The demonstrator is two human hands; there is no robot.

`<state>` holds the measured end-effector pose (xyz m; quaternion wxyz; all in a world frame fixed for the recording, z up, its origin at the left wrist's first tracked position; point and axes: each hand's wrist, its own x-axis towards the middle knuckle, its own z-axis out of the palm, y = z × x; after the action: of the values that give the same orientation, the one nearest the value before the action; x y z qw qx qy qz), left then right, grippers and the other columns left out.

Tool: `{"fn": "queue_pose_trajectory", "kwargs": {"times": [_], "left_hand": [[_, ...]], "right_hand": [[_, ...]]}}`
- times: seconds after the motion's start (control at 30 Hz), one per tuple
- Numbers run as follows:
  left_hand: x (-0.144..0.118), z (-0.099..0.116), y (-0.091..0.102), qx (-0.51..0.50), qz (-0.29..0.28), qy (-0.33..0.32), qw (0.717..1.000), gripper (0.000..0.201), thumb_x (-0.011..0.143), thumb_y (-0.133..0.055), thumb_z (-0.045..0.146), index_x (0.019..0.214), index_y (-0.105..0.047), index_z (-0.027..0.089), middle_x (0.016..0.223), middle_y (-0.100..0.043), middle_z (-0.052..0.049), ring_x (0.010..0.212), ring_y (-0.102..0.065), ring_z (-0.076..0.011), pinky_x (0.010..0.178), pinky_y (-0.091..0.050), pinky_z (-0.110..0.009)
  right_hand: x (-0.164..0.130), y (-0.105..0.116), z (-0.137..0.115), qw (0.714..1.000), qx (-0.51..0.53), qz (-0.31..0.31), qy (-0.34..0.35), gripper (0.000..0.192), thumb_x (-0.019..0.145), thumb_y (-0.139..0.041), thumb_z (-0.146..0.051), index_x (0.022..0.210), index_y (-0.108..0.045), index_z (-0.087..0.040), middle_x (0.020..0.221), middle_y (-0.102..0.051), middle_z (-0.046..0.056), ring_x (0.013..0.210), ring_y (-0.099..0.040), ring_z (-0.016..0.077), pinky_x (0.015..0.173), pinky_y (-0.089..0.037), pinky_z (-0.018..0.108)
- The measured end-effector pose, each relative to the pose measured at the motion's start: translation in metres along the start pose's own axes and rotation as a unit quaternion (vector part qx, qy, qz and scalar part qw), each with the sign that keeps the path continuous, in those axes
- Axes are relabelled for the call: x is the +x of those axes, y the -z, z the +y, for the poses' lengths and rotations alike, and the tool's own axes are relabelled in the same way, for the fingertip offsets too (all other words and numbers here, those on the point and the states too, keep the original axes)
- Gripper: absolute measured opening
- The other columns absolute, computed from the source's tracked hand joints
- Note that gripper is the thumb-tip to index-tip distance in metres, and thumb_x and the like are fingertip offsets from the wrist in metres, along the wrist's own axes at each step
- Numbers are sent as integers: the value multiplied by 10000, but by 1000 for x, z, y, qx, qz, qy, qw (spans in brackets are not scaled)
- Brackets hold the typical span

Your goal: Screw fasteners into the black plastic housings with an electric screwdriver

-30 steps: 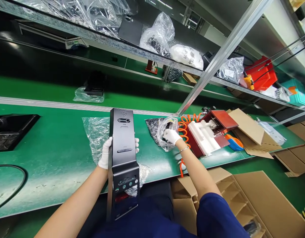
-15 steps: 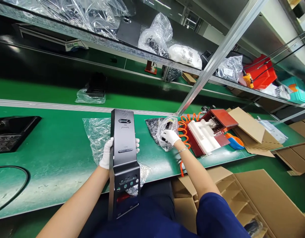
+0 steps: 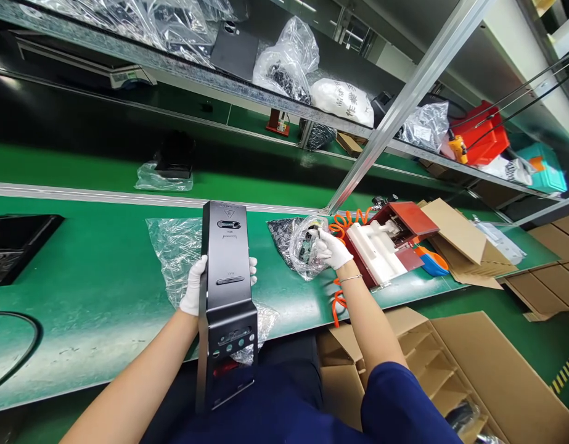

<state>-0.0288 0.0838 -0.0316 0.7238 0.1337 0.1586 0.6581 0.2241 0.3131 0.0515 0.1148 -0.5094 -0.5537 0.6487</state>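
The right hand, in a white glove, has its fingers bent over the mouth of a crumpled clear plastic bag of small dark parts; whether they pinch a part or only the film, I cannot tell. Slick glove fabric could let a small part slip, and a snagged bag rim could tip the contents onto the bench. The white-gloved left hand grips a long, bent, black metal housing with slots and round holes, thumb on one side, fingertips on the other. The housing stands tilted, its lower end past the edge of the glossy green bench, above the lap; with one hand carrying it, a loosened grip could let it slide or scrape. Just beyond the bag, the coiled orange hose near the right wrist could catch a sleeve-less forearm's sweep.
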Motion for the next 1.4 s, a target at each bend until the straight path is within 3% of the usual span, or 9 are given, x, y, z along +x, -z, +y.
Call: {"fn": "queue_pose_trajectory", "kwargs": {"times": [0.07, 0.33, 0.57, 0.73, 0.93, 1.1, 1.4], "left_hand": [[0, 0, 0, 0, 3, 1, 1000, 832, 773, -723, 658, 1385, -618, 103, 1311, -698, -216, 1077, -716, -377, 958, -603, -520], [-1, -1, -3, -6, -1, 0, 1000, 839, 786, -709, 658, 1411, -598, 109, 1317, -690, -204, 1087, -705, -367, 967, -593, -515], [1, -2, -5, -6, -7, -8, 1000, 841, 782, -730, 657, 1380, -626, 76, 1292, -698, -223, 1073, -706, -364, 953, -596, -505], [0, -3, -7, -8, -12, -12, 1000, 819, 801, -718, 663, 1389, -626, 100, 1310, -690, -215, 1078, -700, -350, 964, -586, -497], [0, -4, -3, -8, -14, -6, 1000, 823, 816, -694, 675, 1384, -627, 83, 1336, -678, -222, 1084, -698, -356, 969, -574, -495], [2, -5, -2, -12, -24, -1, 1000, 813, 808, -704, 671, 1371, -641, 87, 1298, -698, -216, 1042, -712, -348, 946, -579, -482], [1, -4, -7, -12, -29, -2, 1000, 782, 828, -693, 664, 1361, -646, 94, 1294, -700, -203, 1045, -708, -333, 946, -579, -462]], "right_hand": [[-6, -1, -1, 999, 47, -23, 12, 498, 1052, -299, -543, 1276, -532, -163, 553, -196, -86, 449, -60, 28, 461, -136, 133], [-19, -9, 2, 983, 170, -58, 32, 418, 1022, -332, -550, 1020, -487, -162, 688, -452, -31, 529, -88, 38, 463, -88, 132], [-23, -26, -8, 968, 230, -89, 40, 226, 1004, -432, -388, 979, -460, -165, 656, -394, -64, 482, -37, 12, 419, -107, 121], [-25, -39, -11, 962, 251, -98, 50, 178, 965, -549, -331, 1004, -468, -178, 647, -361, -81, 462, -91, -7, 402, -128, 86], [-27, -49, -7, 959, 262, -87, 67, 322, 810, -722, -194, 1071, -535, -181, 699, -453, -69, 508, -322, -33, 460, -321, 39], [-29, -61, -11, 955, 280, -84, 53, 336, 811, -633, -109, 1145, -609, -142, 822, -580, -11, 654, -505, -7, 623, -530, 72], [-22, -66, -17, 949, 313, -49, 12, 450, 768, -477, -23, 1198, -589, -94, 840, -613, 28, 772, -608, 40, 758, -600, 110]]}}
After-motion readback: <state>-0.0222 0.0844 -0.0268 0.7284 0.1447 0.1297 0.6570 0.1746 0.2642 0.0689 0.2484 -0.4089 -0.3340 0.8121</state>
